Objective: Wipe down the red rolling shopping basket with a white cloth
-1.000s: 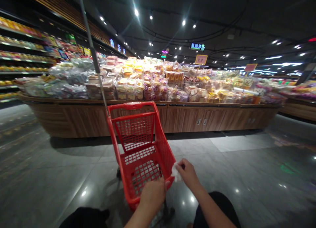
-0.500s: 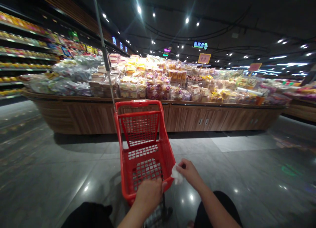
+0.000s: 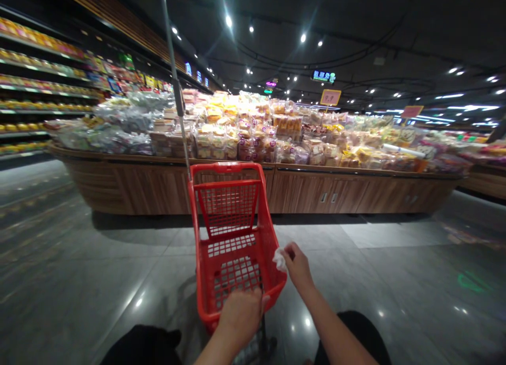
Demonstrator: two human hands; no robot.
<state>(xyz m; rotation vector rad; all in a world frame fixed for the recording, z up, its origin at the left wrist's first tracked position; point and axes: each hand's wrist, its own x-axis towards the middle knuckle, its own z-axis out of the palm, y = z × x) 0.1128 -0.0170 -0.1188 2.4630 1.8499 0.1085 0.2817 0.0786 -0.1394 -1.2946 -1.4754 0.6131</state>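
A red plastic shopping cart [image 3: 269, 244] with a grid bottom stands in front of me, its basket bare. My left hand [image 3: 242, 313] is closed around the cart's near rim, and its fingertips are mostly hidden. In a pinch, my right hand [image 3: 295, 264] holds a crumpled white tissue [image 3: 280, 259]. The tissue lies against the outer right side of the cart, close to its top edge.
Beyond the cart runs a wooden display counter [image 3: 304, 191] heaped with packaged baked goods [image 3: 253, 138]. A thin metal pole [image 3: 173, 54] rises at the cart's far left corner. Stocked shelves [image 3: 39, 86] line the left, above a grey tiled floor [image 3: 130, 265].
My right hand has moved up and slightly forward along the cart's right side with the tissue. My left hand stays on the rim. The view has shifted slightly.
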